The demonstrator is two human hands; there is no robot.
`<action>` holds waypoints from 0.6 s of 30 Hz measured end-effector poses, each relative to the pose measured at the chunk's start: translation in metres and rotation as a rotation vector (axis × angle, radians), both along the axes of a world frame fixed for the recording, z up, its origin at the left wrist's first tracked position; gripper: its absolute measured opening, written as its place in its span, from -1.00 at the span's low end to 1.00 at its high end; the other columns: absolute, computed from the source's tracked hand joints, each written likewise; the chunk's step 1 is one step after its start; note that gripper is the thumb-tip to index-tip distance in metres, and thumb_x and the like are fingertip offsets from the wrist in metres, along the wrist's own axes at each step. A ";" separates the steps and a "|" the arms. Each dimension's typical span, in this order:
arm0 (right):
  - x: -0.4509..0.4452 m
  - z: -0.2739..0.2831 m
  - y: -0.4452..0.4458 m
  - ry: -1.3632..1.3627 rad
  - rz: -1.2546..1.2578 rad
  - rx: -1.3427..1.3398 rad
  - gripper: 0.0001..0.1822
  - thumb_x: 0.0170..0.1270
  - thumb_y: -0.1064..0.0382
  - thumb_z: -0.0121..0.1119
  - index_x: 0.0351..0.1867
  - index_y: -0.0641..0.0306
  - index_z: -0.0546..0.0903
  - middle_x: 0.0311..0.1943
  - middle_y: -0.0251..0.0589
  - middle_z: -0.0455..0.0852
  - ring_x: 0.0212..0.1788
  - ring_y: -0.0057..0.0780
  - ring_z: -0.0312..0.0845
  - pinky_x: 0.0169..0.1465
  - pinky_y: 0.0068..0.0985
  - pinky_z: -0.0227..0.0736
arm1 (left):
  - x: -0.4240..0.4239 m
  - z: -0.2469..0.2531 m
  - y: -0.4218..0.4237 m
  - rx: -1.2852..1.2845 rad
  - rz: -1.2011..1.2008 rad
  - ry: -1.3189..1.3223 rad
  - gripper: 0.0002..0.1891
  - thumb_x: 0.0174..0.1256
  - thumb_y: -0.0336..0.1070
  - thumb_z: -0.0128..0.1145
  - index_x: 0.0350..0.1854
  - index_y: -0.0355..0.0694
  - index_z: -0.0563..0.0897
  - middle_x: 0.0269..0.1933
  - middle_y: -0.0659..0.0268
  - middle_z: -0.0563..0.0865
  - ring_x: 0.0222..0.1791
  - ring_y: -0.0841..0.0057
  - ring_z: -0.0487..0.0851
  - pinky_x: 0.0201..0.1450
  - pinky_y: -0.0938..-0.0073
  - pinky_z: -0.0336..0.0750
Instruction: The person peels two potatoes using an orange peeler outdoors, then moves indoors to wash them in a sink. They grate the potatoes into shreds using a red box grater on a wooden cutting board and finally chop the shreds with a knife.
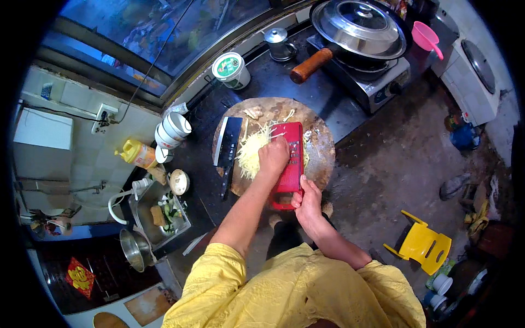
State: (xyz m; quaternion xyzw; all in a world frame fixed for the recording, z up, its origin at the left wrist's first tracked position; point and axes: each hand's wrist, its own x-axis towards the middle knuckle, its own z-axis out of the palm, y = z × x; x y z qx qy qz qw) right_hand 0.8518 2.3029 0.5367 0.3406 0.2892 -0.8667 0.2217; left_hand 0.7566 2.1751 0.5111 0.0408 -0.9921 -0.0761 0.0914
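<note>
A red grater (292, 160) lies at a slant over a round wooden chopping block (322, 158). My right hand (309, 198) grips its near end by the handle. My left hand (274, 155) is curled into a fist on the grater's face; whatever may be under the fingers is hidden. Pale shredded vegetable (251, 152) is heaped on the block, left of the grater and partly beneath it. A cleaver (228, 143) rests along the block's left side, its dark handle pointing towards me. Small pale pieces (253, 112) sit near the far rim.
Beyond the block stand a white tub (231, 71), a metal pot (280, 44) and a lidded wok (361, 33) on a stove (379, 84). Stacked bowls (174, 129), a yellow bottle (137, 152) and a sink (180, 223) are left. A yellow chair (424, 246) stands right.
</note>
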 end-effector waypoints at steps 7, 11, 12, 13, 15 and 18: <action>-0.003 0.002 0.003 -0.005 -0.017 -0.001 -0.80 0.40 0.11 0.12 -0.30 0.14 0.45 -0.59 -0.43 0.40 -0.73 -0.67 0.17 -0.70 -0.63 0.04 | -0.014 0.048 -0.023 0.357 0.131 -0.206 -0.53 0.41 0.04 -0.07 -0.36 -0.30 0.67 -0.33 -0.10 0.69 -0.26 -0.04 0.67 -0.19 0.03 0.51; -0.002 0.002 0.001 0.005 -0.019 0.002 -0.80 0.40 0.11 0.12 -0.30 0.15 0.45 -0.58 -0.41 0.42 -0.74 -0.66 0.17 -0.70 -0.62 0.04 | 0.013 0.052 -0.018 0.416 0.004 -0.300 -0.72 0.24 -0.13 0.18 -0.32 -0.30 0.60 -0.27 -0.07 0.67 -0.19 -0.01 0.64 -0.14 0.10 0.50; -0.002 0.002 0.002 0.011 -0.013 0.009 -0.80 0.40 0.12 0.12 -0.30 0.15 0.45 -0.58 -0.41 0.43 -0.74 -0.66 0.17 -0.70 -0.62 0.04 | 0.018 0.054 -0.014 0.452 0.022 -0.316 -0.74 0.20 -0.17 0.23 -0.30 -0.30 0.58 -0.26 -0.06 0.66 -0.17 -0.01 0.63 -0.12 0.11 0.50; -0.003 0.002 0.003 0.005 -0.011 0.017 -0.80 0.40 0.12 0.13 -0.30 0.15 0.45 -0.58 -0.41 0.43 -0.74 -0.65 0.17 -0.71 -0.62 0.04 | 0.024 0.052 -0.010 0.437 0.017 -0.269 -0.75 0.18 -0.20 0.25 -0.29 -0.29 0.57 -0.26 -0.04 0.65 -0.18 -0.01 0.63 -0.13 0.11 0.49; -0.005 0.000 0.002 -0.007 -0.004 0.032 -0.81 0.39 0.12 0.13 -0.29 0.14 0.45 -0.58 -0.41 0.43 -0.74 -0.65 0.17 -0.71 -0.62 0.03 | 0.033 0.050 -0.003 0.404 0.010 -0.172 -0.75 0.14 -0.25 0.28 -0.26 -0.27 0.53 -0.28 -0.02 0.64 -0.20 -0.01 0.62 -0.14 0.11 0.48; -0.006 -0.007 0.002 0.004 0.006 0.070 -0.80 0.33 0.12 0.21 -0.32 0.10 0.45 -0.52 -0.45 0.47 -0.72 -0.69 0.14 -0.70 -0.65 -0.05 | 0.053 0.049 0.006 0.310 -0.177 -0.025 -0.80 0.15 -0.33 0.25 -0.28 -0.28 0.52 -0.26 0.01 0.59 -0.20 -0.01 0.57 -0.13 0.12 0.46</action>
